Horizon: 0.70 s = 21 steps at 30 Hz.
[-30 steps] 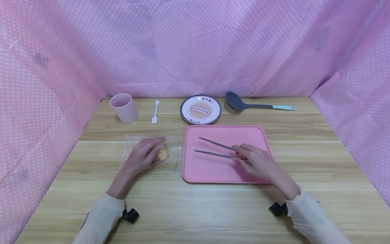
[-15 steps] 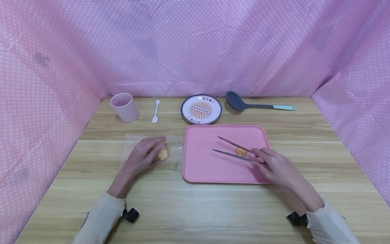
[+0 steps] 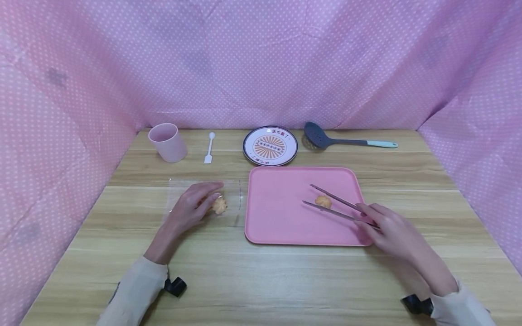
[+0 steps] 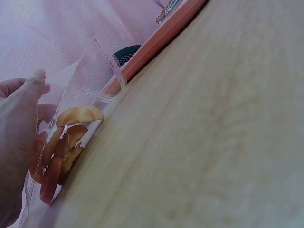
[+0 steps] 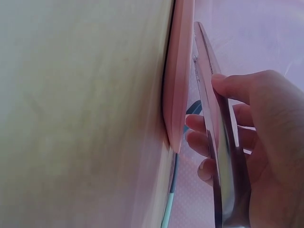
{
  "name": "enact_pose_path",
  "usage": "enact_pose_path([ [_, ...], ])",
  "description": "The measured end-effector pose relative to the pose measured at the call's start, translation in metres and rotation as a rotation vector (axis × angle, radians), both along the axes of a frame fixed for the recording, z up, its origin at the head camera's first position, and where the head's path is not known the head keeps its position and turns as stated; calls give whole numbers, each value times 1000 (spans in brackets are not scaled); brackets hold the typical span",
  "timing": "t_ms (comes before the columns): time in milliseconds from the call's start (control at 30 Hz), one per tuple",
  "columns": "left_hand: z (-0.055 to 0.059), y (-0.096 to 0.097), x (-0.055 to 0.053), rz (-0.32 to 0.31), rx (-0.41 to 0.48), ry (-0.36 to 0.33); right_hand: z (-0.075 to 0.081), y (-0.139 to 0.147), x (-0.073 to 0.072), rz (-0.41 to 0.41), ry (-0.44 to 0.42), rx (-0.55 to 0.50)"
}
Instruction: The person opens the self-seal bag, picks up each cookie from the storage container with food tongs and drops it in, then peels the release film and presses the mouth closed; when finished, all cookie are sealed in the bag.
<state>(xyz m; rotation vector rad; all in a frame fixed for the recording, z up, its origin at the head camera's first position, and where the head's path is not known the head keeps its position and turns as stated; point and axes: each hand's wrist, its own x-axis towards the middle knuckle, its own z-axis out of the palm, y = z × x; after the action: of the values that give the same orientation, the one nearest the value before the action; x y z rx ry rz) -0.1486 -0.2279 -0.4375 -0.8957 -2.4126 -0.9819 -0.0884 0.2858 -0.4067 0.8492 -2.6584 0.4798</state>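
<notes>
Pinches tongs (image 5: pixel 229 130) with right hand (image 3: pixel 394 230), near a cookie (image 3: pixel 323 201) ahead on pink tray (image 3: pixel 277 217), and clear bag (image 3: pixel 234 194) with left hand (image 3: pixel 189 208).

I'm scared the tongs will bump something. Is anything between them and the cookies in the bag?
Yes: first the tray's raised rim, then the clear bag around the cookies. The left hand is also close beside them. Nothing else visible blocks the tongs.
</notes>
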Motion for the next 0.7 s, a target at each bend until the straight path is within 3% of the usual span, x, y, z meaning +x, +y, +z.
enact_pose_path([
  [700, 0, 0, 0, 2, 1, 3, 2, 26, 18, -36, -3, 14],
])
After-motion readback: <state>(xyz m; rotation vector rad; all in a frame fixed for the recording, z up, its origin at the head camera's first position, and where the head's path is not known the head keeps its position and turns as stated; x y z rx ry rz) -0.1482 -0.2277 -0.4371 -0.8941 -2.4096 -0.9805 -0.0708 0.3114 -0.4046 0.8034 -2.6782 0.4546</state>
